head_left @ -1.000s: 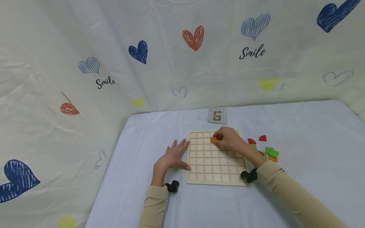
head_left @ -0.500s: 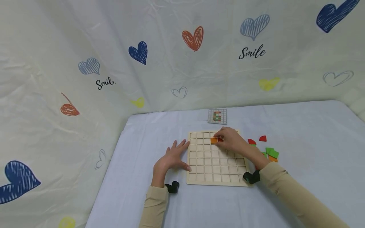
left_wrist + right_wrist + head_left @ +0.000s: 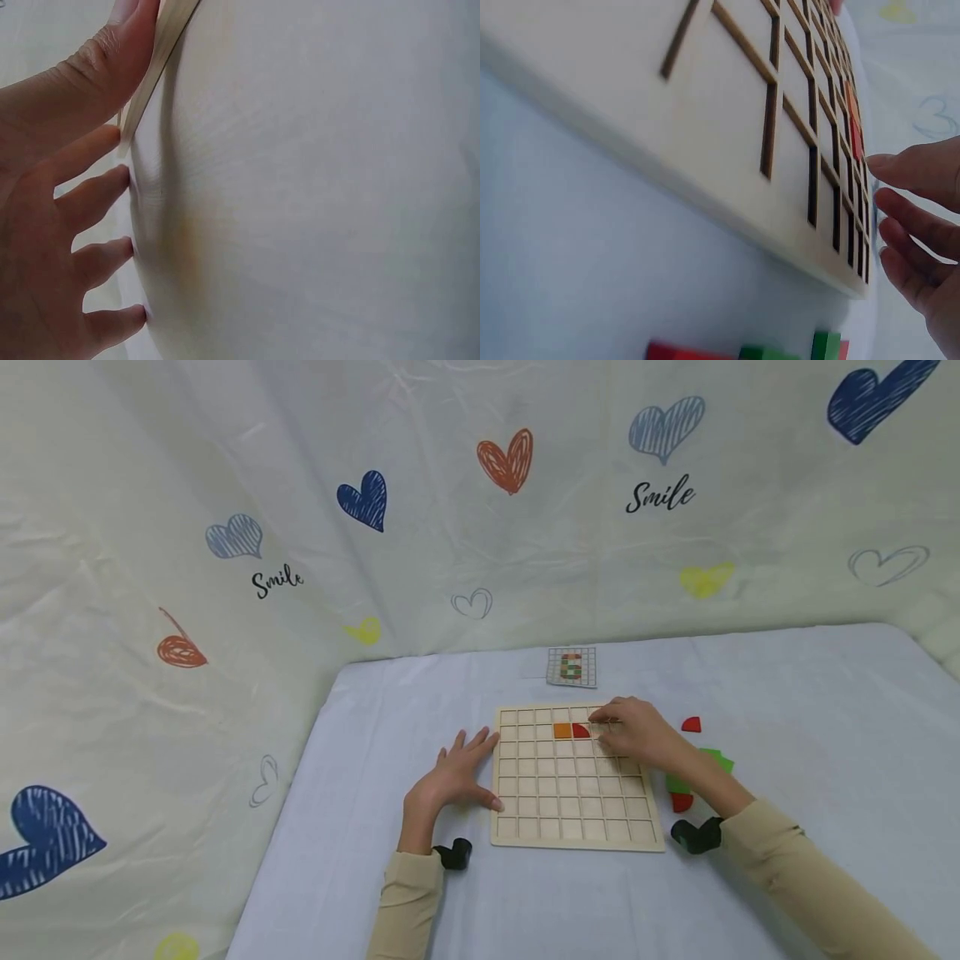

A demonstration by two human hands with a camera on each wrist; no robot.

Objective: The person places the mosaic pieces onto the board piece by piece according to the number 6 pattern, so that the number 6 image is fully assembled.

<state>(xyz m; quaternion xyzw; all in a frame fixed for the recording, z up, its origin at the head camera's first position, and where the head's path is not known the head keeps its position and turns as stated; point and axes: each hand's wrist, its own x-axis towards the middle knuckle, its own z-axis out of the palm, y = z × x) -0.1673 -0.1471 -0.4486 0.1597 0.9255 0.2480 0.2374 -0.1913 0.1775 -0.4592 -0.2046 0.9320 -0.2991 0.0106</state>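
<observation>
A pale wooden grid board (image 3: pixel 547 789) lies on the white cloth. In one of its upper rows an orange square tile (image 3: pixel 562 731) sits beside a red quarter-round tile (image 3: pixel 581 731). My left hand (image 3: pixel 453 774) rests at the board's left edge, fingers spread, with the thumb (image 3: pixel 120 64) against the rim. Over the upper right part of the board is my right hand (image 3: pixel 633 731), its thumb and fingers apart and nothing between them. In the right wrist view its fingertips are close to the red tile (image 3: pixel 856 139).
Loose green tiles (image 3: pixel 678 783) and red quarter-round tiles (image 3: pixel 682 802) lie right of the board, partly behind the right forearm. Another red piece (image 3: pixel 692 724) sits farther back. Behind the board is a small pattern card (image 3: pixel 572 667), near the heart-printed backdrop (image 3: pixel 420 568).
My right hand has let go of the red quarter-round tile, now lying beside the orange square, and has moved right. The left hand stays at the board's edge.
</observation>
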